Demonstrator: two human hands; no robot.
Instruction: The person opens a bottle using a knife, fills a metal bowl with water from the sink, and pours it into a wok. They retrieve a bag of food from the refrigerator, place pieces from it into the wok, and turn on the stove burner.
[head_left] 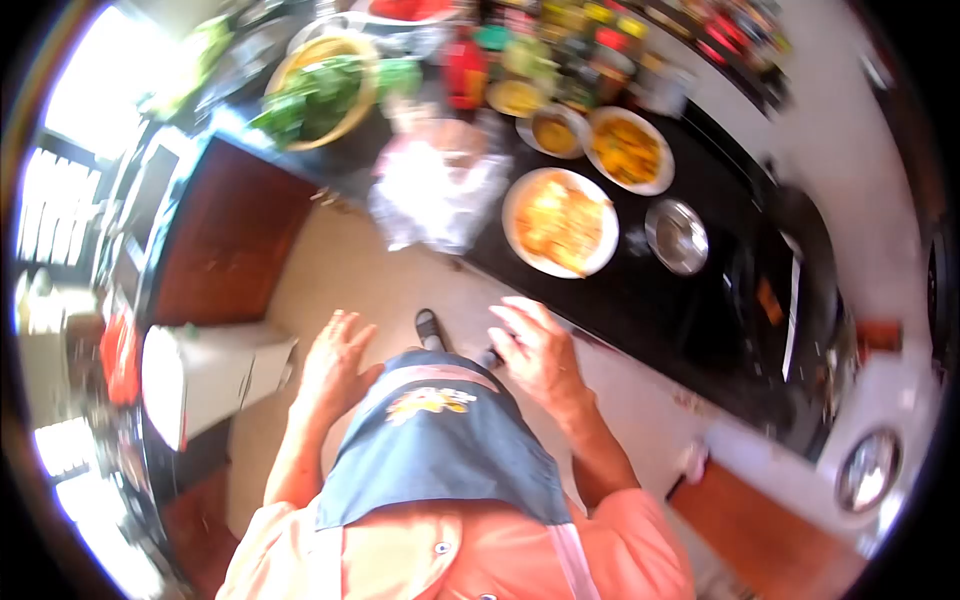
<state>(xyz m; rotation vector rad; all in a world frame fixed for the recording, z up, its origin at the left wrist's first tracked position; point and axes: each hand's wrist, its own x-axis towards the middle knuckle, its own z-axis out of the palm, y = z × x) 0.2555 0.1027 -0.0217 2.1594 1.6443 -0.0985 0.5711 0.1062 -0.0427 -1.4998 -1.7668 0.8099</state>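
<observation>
My left hand (339,362) hangs in the air in front of the apron (440,450), fingers apart and nothing in them. On the other side, my right hand (535,350) is raised near the counter's front edge, its fingers loosely spread and holding nothing. The closest dish to it is a white plate (510,225) of orange-yellow food (562,222) on the black counter. Beyond that lie an oval bowl of orange pieces (626,150) and a small bowl of yellowish food (555,133). A shiny metal bowl (677,237) sits to the right of the plate.
A white plastic bag (435,195) lies at the counter corner. Behind it are a basket (371,80) of leafy greens (318,98), a red bottle (465,70) and blurred jars. At right is a dark stove area (745,300). A white cabinet-like box (215,375) stands left.
</observation>
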